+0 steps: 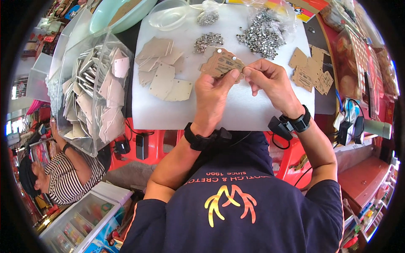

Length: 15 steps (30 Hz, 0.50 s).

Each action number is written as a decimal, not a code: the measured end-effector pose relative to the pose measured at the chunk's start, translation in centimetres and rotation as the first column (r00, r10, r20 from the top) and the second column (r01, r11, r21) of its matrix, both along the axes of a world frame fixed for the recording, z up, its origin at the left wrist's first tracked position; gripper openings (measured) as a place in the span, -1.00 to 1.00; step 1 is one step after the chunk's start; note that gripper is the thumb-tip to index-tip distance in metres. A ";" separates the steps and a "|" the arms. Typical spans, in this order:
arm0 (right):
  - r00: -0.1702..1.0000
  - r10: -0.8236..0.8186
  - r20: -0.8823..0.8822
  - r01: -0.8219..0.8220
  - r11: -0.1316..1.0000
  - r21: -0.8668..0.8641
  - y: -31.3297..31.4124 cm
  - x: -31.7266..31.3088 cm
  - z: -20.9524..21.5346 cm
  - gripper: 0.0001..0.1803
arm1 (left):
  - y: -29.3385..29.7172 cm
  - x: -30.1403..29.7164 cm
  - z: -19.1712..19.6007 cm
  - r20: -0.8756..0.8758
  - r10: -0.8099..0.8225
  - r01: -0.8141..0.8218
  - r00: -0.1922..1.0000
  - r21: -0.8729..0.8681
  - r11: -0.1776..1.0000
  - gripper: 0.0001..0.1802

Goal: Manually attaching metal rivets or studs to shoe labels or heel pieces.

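— What are the hands doing at the centre of the frame?

— The left hand (211, 95) pinches a brown cardboard tag (221, 63) by its lower right edge, thumb and fingers closed on it. The right hand (270, 80) meets it at the same edge, thumb and forefinger pressed together on the tag's rim; whether a small piece sits between those fingertips cannot be told.

— And where is the tag?

— Held up just above centre, over a white mat (147, 109) that covers the table. Two small silver studs show near the tag's top edge.

— What lies around it?

— Left of the hands, on the mat, a loose pile of blank cardboard tags (162, 69). Above the hands, a small heap of metal studs (208, 41), with a larger heap (262, 36) in clear plastic toward the upper right. A further cluster of printed tags (312, 69) lies at the mat's right edge.

— And toward the left of the frame?

— A clear plastic bin (67, 76), packed with pale cards (101, 97) standing on edge. Beyond it, upper left, the rim of a pale green bowl (101, 17), and beside that a clear shallow dish (168, 17).

— Anyone else in the shot?

— A person in a striped shirt (67, 177), lower left, well apart from the table. Both wrists of the worker carry black bands (198, 139).
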State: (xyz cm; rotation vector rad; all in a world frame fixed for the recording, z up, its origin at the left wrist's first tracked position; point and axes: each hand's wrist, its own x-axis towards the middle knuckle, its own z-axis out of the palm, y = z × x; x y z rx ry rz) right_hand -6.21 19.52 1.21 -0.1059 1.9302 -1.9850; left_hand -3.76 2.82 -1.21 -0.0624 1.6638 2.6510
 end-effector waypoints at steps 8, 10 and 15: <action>0.999 -0.029 -0.023 0.029 0.999 0.014 0.0 0.3 -0.3 -0.76 | -0.3 0.2 -0.5 -0.001 -0.058 0.058 0.998 0.093 0.994 -0.74; 0.999 0.023 -0.029 -0.024 0.999 -0.036 -0.1 0.4 -0.3 -0.76 | -0.5 0.2 -0.6 0.026 -0.092 0.087 0.995 0.145 0.986 -0.70; 0.999 0.026 -0.035 -0.027 0.998 -0.054 0.0 0.4 -0.7 -0.75 | -0.4 -0.3 -0.3 0.026 -0.134 0.129 0.991 0.158 0.979 -0.67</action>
